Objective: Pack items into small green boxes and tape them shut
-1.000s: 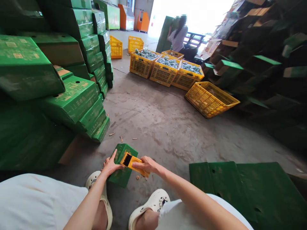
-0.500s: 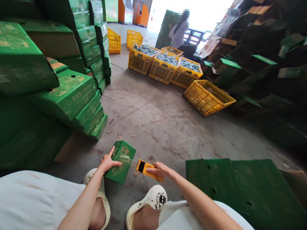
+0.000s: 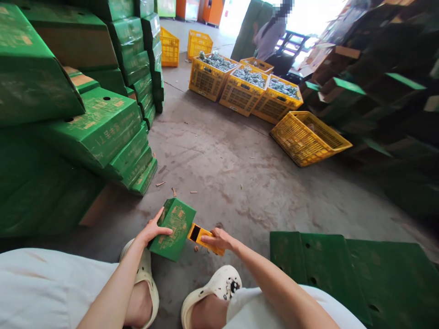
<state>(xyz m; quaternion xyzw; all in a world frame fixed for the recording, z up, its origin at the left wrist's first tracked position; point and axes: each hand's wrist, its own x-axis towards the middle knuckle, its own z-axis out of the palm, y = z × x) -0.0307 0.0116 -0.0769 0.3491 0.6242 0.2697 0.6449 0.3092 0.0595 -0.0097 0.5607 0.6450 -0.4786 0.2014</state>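
While my left hand [image 3: 154, 231], thumb spread, clasps the green box [image 3: 177, 234] ahead of my shoes [image 3: 214, 285], my right hand [image 3: 219, 240], closed round the yellow tool [image 3: 196, 234], could knock the box askew if my left hold slackens.

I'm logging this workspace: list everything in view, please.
Small rectangular cardboard box: one, green, lower centre.
Handheld plastic tool with black patch: one, yellow, beside that box.
Stacked rectangular cardboard boxes: many, green, left.
Flat cardboard pieces: several, dark green, lower right.
Jumbled cardboard boxes: many, green and brown, right.
Slatted plastic crates: seven visible, yellow, upper middle.
Small shiny pieces: uncountable, silvery green, in three crates.
Boxy cabinets: three, green and orange, far back.
Another person: one, pale top, beyond the crates.
Tall flat panel: one, green, beside that person.
Thin scraps: several, brown, on the grey floor.
Clogs: two, white, bottom.
Cloth garments: count unclear, white, bottom.
Left hand: one, bare, holding the small box.
Right hand: one, bare, holding the tool.
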